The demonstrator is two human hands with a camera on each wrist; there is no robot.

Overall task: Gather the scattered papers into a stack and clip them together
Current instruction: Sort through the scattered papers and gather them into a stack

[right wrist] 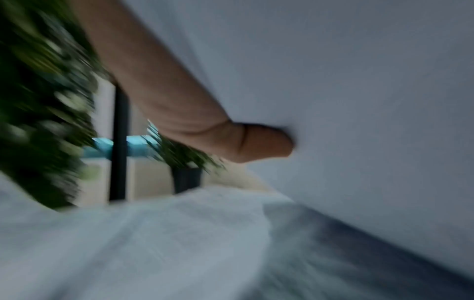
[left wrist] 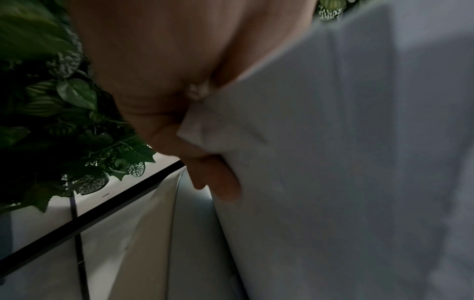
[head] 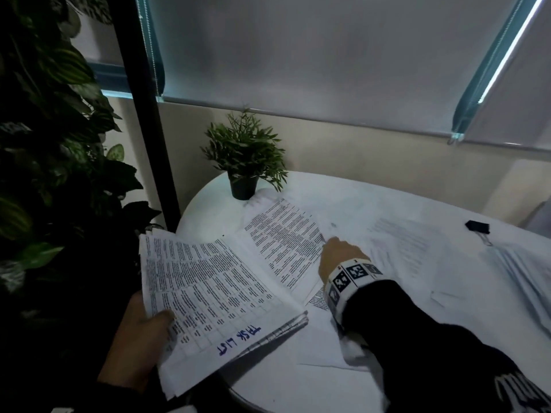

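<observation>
My left hand (head: 140, 332) grips the thick stack of printed white papers (head: 214, 296); my right hand (head: 338, 257) pinches a printed white sheet (head: 283, 236) on the round white worktop (head: 208, 210).

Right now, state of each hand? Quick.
Left hand: grips the gathered paper stack, thumb on top.
Right hand: on a printed sheet on the table; the grip cannot be told, fingers hidden and wrist view blurred.

Potted plant (head: 244, 162) blocks table (head: 208, 210) far-left edge. Bare tabletop strip beside it is passable. Binder clip (head: 478, 227) sits far right, apart from loose sheets (head: 417, 251), reachable from above. Black post (head: 140, 114) and foliage (head: 44, 144) wall off left side.
</observation>
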